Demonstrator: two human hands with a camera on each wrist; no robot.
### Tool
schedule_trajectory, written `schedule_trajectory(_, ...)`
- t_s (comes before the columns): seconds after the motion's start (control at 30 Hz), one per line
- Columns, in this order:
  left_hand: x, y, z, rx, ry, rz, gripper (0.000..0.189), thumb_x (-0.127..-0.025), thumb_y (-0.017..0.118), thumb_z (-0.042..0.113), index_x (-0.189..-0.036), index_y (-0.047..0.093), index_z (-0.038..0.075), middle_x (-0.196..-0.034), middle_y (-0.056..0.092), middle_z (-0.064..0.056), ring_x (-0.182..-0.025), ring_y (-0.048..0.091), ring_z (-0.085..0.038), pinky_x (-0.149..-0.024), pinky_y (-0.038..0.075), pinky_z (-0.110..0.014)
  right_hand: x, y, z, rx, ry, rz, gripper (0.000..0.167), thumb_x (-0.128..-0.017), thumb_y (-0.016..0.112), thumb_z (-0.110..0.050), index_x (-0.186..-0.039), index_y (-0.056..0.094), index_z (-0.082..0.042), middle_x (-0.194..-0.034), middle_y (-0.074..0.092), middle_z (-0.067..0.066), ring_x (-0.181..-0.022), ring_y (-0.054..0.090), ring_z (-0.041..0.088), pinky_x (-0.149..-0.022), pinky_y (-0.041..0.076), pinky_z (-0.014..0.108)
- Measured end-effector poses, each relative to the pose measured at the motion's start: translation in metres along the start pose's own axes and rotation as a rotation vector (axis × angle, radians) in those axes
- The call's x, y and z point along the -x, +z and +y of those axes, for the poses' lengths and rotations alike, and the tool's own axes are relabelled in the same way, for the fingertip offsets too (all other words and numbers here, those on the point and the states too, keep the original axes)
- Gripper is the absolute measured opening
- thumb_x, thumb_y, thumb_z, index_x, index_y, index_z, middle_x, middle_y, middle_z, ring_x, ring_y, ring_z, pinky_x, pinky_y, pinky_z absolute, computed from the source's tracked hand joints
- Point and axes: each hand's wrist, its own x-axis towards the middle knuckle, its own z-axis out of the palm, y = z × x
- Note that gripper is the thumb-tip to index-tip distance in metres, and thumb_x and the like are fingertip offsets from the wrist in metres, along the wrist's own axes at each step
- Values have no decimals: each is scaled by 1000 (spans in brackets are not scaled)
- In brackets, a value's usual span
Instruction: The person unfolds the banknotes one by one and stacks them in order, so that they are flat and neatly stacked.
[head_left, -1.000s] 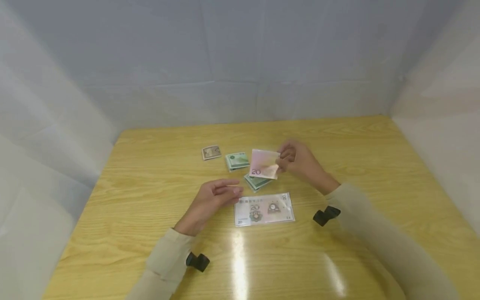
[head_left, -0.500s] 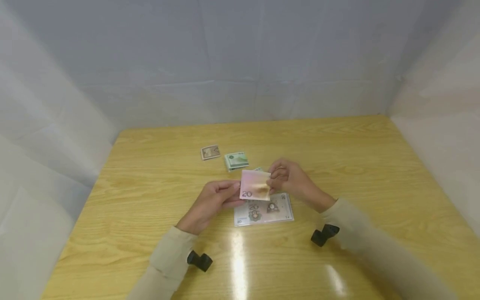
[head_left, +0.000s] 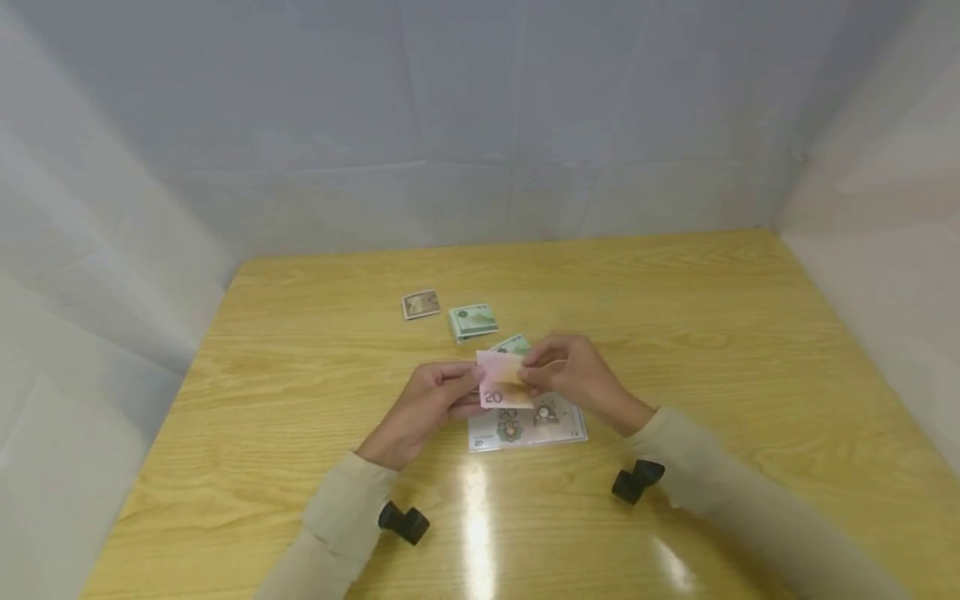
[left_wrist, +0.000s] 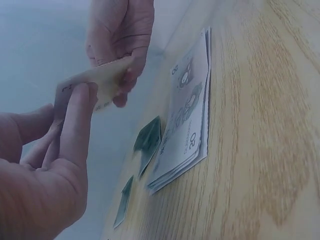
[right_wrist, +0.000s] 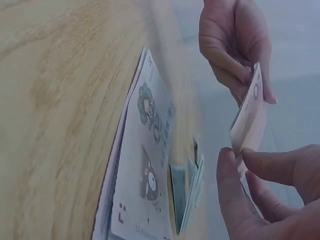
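Note:
A pink-and-gold 20 banknote [head_left: 504,395], about half the length of the flat ones, is held up between both hands. My left hand [head_left: 424,407] pinches its left edge, thumb on the near face and fingers behind. At the opposite edge my right hand [head_left: 587,379] pinches it between thumb and fingers, as the right wrist view also shows. Below the hands, a flat stack of 20 banknotes [left_wrist: 184,107] lies on the table, partly covered by the raised note in the head view. Just behind it a green folded banknote [head_left: 513,343] peeks out.
Further back on the wooden table [head_left: 300,367] lie a small pile of folded green banknotes [head_left: 474,320] and a folded brown banknote [head_left: 421,304]. Pale sheeting [head_left: 480,125] hangs behind the table and at both sides.
My right hand has brought the pink banknote nearer and to the left, over the flat stack. My left hand has taken hold of its left edge.

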Motion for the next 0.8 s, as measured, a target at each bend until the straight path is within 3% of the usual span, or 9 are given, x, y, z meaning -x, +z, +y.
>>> schedule_trajectory(0.17, -1, 5, 1, -4, 13, -8, 42, -104, 58, 13, -140, 52, -7, -130, 63, -24, -112, 68, -28, -97, 58, -34, 3, 5, -1, 108, -32, -24, 20, -89, 79, -14, -107, 74, -5, -112, 71, 10, -94, 71, 24, -81, 64, 34)
schedule_trajectory(0.43, -6, 9, -2, -53, 26, 31, 46, -100, 67, 19, -138, 57, -4, -131, 65, -19, -110, 69, -26, -98, 58, -37, 9, 10, -2, 104, -56, -119, 48, -89, 79, -37, -125, 70, -6, -128, 67, 13, -101, 72, 24, -84, 64, 37)
schedule_trajectory(0.6, -6, 10, -2, -71, 25, 68, 46, -97, 71, 22, -135, 60, -1, -127, 67, -16, -108, 70, -25, -97, 59, -38, 14, 14, -6, 99, -67, -143, 54, -89, 79, -37, -132, 66, -7, -137, 62, 14, -108, 70, 28, -86, 63, 37)
schedule_trajectory(0.8, -6, 13, -1, -46, 41, 59, 42, -97, 71, 19, -132, 63, -2, -126, 68, -17, -108, 70, -26, -96, 59, -39, 15, 16, -6, 94, -90, -159, 53, -91, 78, -35, -133, 65, -6, -135, 64, 14, -111, 69, 28, -90, 62, 34)
